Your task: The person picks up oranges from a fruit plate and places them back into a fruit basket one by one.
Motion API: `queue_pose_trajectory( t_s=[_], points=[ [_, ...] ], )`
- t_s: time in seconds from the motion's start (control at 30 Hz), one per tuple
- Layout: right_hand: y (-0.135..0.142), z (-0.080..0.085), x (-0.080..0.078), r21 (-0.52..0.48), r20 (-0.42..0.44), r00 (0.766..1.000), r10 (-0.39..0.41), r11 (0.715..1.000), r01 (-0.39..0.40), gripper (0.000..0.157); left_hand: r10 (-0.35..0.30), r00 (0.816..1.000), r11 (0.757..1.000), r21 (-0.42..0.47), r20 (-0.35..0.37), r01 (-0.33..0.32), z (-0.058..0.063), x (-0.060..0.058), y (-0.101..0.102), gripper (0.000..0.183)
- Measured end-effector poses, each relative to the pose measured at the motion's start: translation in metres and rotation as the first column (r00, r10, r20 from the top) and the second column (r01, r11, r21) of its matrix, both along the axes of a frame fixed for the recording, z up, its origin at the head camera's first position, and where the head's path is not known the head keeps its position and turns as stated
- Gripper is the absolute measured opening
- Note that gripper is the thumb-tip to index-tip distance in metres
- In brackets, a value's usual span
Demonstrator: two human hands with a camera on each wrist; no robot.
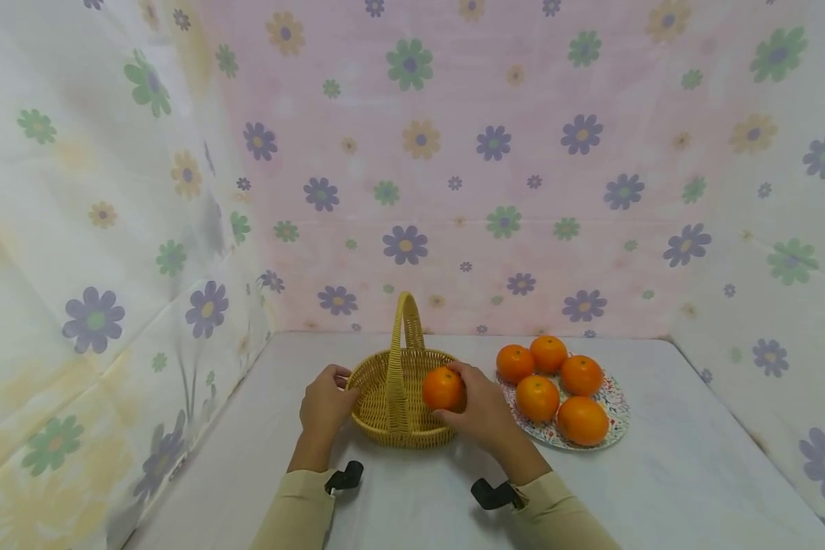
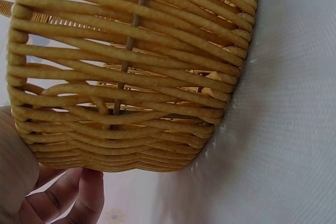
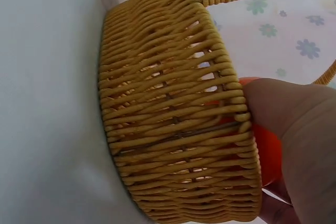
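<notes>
OK, R hand (image 1: 484,405) has a round, bright-orange, smooth-skinned fruit (image 1: 442,389) between thumb & curled fingers, spread only abt. as wide as the fruit; it's at the R end of the yellow-tan, oval woven basket (image 1: 412,440), partly below the rim, can't tell if it touches the bottom. L hand (image 1: 325,401) grips the basket's L rim, thumb & fingers bent round it. Fruit's prob. fairly light, firm w/ a little give, skin maybe a bit slick, could bruise if squeezed hard: widest part, opp. sides, gentle pressure. Basket looks v. light & stiff-ish, might slide on the white table (image 1: 412,504), so rim or tall arched woven handle (image 1: 397,359) are good holds. Over R, five more orange fruits (image 1: 538,397) on a round, white, multicolour-patterned plate (image 1: 619,409); roll risk there, so sides again.
</notes>
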State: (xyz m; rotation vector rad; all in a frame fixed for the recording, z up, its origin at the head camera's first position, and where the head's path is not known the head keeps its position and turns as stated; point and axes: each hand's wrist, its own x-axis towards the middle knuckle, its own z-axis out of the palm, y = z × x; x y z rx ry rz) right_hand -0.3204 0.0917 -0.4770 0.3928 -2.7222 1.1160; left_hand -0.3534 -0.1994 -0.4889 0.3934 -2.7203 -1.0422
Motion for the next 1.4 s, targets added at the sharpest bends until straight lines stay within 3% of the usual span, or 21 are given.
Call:
queue_pose_trajectory(
  t_s=[0.3,0.67,0.93,1.07,1.4],
  points=[
    [-0.006,-0.005,0.002,0.04,-0.023,1.0,-0.005,0.999,0.006,0.087,0.0,1.0,1.0,0.0,0.005,0.0,0.0,0.0,0.0,0.035],
    [-0.008,-0.004,0.003,0.055,0.048,0.999,0.003,0.998,-0.005,0.085,0.006,1.0,1.0,0.004,0.008,-0.006,0.002,0.004,-0.001,0.036],
    [-0.01,-0.014,0.0,0.121,-0.068,0.997,0.023,0.993,-0.015,0.071,0.014,1.0,1.0,0.019,0.018,-0.015,0.002,0.002,0.0,0.035],
    [-0.011,-0.019,0.0,0.135,-0.075,0.997,0.014,0.991,-0.004,0.062,0.013,1.0,1.0,0.025,0.022,-0.013,0.002,0.001,0.001,0.035],
    [-0.01,-0.02,0.0,0.121,-0.081,0.997,0.01,0.993,0.0,0.062,0.02,0.999,0.999,0.04,0.026,-0.021,0.002,0.001,0.002,0.034]
  ],
)
